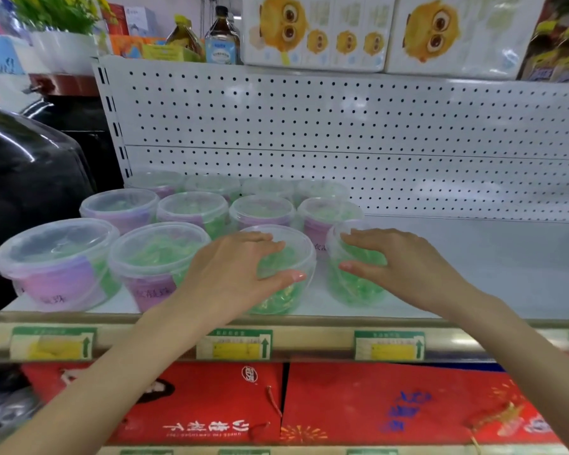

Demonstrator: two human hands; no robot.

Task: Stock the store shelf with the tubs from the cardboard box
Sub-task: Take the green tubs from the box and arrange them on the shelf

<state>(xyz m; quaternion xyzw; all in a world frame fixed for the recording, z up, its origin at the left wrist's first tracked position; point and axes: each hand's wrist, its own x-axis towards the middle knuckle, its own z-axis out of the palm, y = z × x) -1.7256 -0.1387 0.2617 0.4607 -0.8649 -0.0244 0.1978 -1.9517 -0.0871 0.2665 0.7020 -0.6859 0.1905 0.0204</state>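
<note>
Several clear lidded tubs of green pieces with purple labels stand in rows on the left half of the white shelf (473,274). My left hand (234,267) wraps the front-row tub (286,297), fingers over its lid and thumb on its side. My right hand (404,261) holds the neighbouring tub (352,290) the same way, at the right end of the front row. Both tubs rest upright on the shelf near its front edge. Two more front-row tubs (56,264) (151,261) stand to the left. The cardboard box is out of view.
Behind the tubs is a white pegboard back panel (342,119). The shelf's front rail carries green and yellow price tags (388,344). Red gift boxes (391,405) fill the shelf below. A large black glossy object (27,165) stands at the left. Bottles (222,37) and packs sit above.
</note>
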